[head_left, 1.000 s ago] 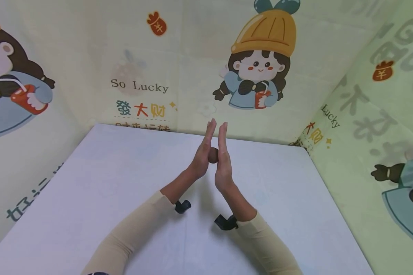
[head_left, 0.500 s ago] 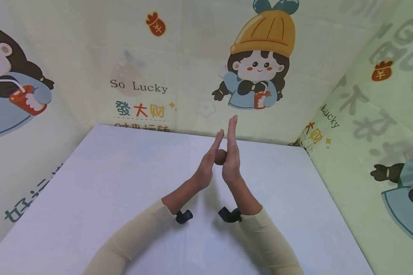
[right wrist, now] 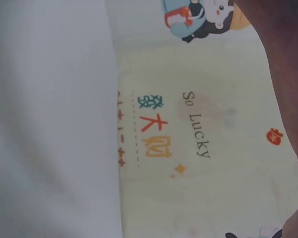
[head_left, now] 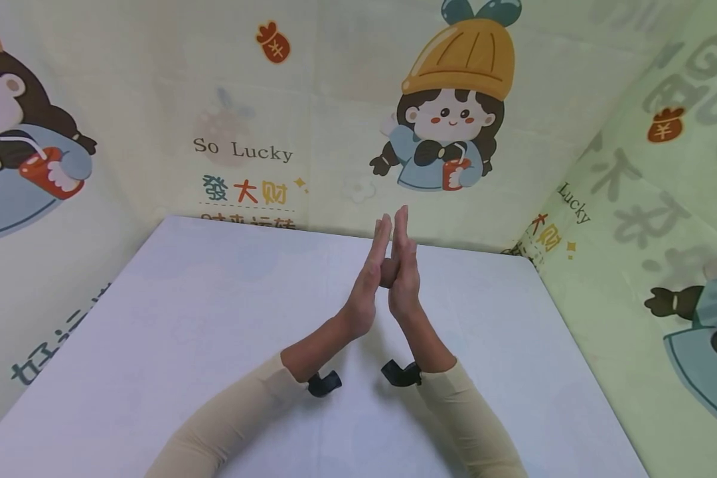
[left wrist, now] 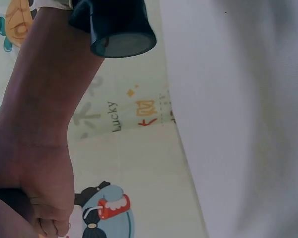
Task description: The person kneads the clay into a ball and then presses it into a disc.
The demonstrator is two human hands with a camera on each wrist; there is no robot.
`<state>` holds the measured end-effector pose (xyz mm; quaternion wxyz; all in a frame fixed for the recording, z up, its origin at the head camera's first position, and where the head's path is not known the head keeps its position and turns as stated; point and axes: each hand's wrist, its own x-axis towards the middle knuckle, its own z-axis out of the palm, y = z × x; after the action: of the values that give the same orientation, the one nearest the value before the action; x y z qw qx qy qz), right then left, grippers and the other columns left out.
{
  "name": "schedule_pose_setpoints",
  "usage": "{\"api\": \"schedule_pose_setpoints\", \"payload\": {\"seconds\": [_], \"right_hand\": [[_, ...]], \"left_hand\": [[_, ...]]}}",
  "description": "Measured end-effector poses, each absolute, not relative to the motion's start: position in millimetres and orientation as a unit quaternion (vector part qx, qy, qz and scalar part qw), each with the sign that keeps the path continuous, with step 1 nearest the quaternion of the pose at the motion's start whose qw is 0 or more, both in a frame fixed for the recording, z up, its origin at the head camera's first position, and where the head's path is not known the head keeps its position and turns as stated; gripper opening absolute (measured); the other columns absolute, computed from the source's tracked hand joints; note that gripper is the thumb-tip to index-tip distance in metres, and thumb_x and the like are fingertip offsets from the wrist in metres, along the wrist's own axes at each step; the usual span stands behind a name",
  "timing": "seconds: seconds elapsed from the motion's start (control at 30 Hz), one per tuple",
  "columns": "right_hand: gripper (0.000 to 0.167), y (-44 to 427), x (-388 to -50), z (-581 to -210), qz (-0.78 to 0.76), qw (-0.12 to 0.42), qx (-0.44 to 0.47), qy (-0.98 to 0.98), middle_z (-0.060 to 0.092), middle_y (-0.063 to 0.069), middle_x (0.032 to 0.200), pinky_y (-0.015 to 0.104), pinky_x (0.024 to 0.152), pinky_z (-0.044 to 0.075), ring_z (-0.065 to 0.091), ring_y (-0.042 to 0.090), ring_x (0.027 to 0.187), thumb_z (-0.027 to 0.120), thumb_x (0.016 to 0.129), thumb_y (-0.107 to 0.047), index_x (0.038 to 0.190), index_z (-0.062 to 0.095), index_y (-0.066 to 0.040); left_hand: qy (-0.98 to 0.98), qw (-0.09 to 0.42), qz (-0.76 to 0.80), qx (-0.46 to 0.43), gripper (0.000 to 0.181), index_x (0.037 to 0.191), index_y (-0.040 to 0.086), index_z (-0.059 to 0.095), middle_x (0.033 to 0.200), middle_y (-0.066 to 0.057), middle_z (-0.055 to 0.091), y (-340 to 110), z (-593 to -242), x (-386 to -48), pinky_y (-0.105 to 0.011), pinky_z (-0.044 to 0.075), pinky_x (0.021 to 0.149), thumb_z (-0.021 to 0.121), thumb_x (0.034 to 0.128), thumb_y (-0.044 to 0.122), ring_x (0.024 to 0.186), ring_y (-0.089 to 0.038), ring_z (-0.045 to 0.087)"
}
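Note:
A small dark brown ball (head_left: 388, 273) sits between two upright palms in the head view, raised over the table. My left hand (head_left: 363, 292) presses it from the left with its fingers straight. From the right, my right hand (head_left: 404, 282) presses it, also with long straight fingers. In the left wrist view the ball (left wrist: 15, 201) shows as a dark patch beside the right hand (left wrist: 37, 173), low in the left corner. Only parts of hands appear at the right edge of the right wrist view, and the ball is not visible there.
A white table (head_left: 263, 279) spreads under both arms. Pale cloth walls (head_left: 334, 119) with cartoon figures and lettering stand behind and at the sides. Black wrist cameras (head_left: 401, 373) are strapped under both wrists.
Both hands and the ball have shifted a little to the right over the past second. The palms slide against each other, the left fingertips dropping then rising again relative to the right.

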<state>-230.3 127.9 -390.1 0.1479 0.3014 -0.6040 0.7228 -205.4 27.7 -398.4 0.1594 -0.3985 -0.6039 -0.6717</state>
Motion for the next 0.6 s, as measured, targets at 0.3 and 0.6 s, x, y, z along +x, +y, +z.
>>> {"api": "schedule_pose_setpoints", "payload": {"seconds": [0.3, 0.6], "right_hand": [[0.086, 120, -225, -398, 0.705, 0.152, 0.312, -0.618, 0.002, -0.001, 0.176, 0.046, 0.127, 0.002, 0.002, 0.015, 0.160, 0.017, 0.109, -0.065, 0.167, 0.007, -0.002], [0.078, 109, -214, -407, 0.681, 0.160, 0.344, -0.626, -0.002, 0.000, 0.176, 0.048, 0.125, -0.007, -0.005, 0.017, 0.160, 0.014, 0.112, -0.058, 0.167, 0.007, -0.003]], "left_hand": [[-0.602, 0.167, -0.694, -0.358, 0.075, 0.169, 0.008, 0.001, 0.177, 0.001, -0.004, 22, -391, -212, -0.053, -0.009, 0.124, 0.014, 0.1110, 0.054, 0.160, -0.014, -0.012], [-0.586, 0.161, -0.722, -0.331, 0.075, 0.170, 0.013, 0.000, 0.176, 0.006, -0.004, 12, -384, -227, -0.047, -0.004, 0.125, 0.015, 0.1106, 0.056, 0.159, -0.008, -0.008]]}}
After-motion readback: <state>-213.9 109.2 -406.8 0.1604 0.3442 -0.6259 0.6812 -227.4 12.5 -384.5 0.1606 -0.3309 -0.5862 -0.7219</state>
